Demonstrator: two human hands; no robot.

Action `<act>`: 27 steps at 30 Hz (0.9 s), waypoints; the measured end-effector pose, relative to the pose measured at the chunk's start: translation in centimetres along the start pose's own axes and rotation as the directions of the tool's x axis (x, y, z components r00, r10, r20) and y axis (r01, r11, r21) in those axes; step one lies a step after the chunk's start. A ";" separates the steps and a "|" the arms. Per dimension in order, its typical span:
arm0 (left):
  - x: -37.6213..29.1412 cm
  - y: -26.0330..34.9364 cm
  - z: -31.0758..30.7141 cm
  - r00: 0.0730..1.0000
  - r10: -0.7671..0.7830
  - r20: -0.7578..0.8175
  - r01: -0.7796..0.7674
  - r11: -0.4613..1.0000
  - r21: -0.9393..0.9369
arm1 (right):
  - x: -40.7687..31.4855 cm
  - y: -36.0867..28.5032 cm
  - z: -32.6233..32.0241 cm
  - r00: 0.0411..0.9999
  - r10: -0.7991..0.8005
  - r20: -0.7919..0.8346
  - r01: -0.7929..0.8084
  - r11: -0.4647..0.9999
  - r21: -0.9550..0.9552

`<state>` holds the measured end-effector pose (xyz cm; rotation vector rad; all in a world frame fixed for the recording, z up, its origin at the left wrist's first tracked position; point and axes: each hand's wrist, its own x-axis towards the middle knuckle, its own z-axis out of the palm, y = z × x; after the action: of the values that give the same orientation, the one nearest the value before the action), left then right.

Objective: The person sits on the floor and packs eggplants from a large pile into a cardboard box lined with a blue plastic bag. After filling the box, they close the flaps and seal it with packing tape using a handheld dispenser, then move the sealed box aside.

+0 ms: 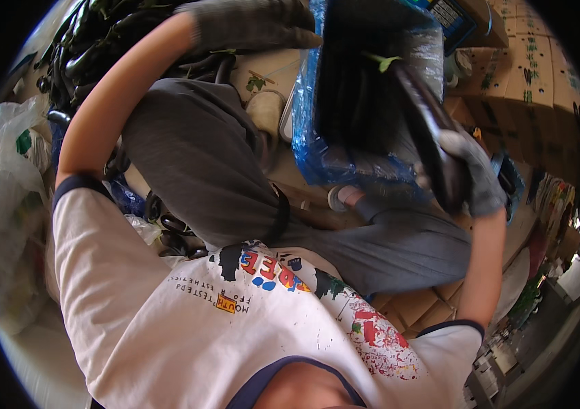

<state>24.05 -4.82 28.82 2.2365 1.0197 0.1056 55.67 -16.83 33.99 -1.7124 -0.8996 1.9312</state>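
Note:
My right hand (474, 163), in a grey glove, grips a long dark eggplant (425, 115) near its thick lower end. The green stem end points up and left over a crate lined with blue plastic film (306, 148). Dark eggplants (354, 97) lie in shadow inside that crate. At the top, my left hand (256, 25), in a dark glove and blurred, reaches toward the crate's left rim with fingers spread and nothing seen in it. Beside and beyond it is a large pile of eggplants (85, 61).
Stacked cardboard boxes (535, 76) stand at the right. Clear plastic bags (8, 153) are at the far left. More eggplants (172, 225) lie beside my leg. A small blue container (512, 179) is behind my right hand. A shoe (264, 110) is near the crate.

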 end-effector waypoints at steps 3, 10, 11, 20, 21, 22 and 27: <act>3.4 0.9 3.6 0.892 -0.390 0.229 0.415 0.907 -0.074 | 5.7 1.5 2.5 0.963 0.200 -0.178 -0.173 0.973 0.154; 5.9 -0.1 5.8 0.855 -0.403 0.325 0.367 0.915 0.169 | 21.7 11.4 0.6 0.954 0.232 -0.191 -0.299 0.675 -0.674; 5.4 -0.4 5.7 0.871 -0.378 0.315 0.364 0.925 0.105 | 21.3 10.7 0.1 0.962 0.258 -0.092 -0.253 0.711 -0.656; -5.8 -23.4 -3.2 0.791 -0.463 -0.399 -0.136 0.502 -0.854 | 23.2 11.2 -0.7 0.974 0.228 -0.007 -0.157 0.645 -0.748; -10.7 -30.2 -1.2 0.777 -0.473 -0.415 -0.137 0.516 -0.845 | 23.9 12.6 -1.7 0.988 0.156 -0.001 -0.107 0.673 -0.732; -14.5 -32.5 -0.4 0.729 -0.587 -0.352 0.126 0.620 -0.774 | 24.1 13.7 -3.8 0.998 0.070 0.011 -0.035 0.627 -0.778; -31.0 -35.5 15.6 0.317 -0.941 0.121 0.939 0.329 0.100 | 24.6 14.8 -6.4 0.993 -0.091 0.070 0.107 0.510 -0.853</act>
<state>-15.00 -18.10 1.22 1.2459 2.0685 -0.6042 59.56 -9.45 5.78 -2.0287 -2.1886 1.4539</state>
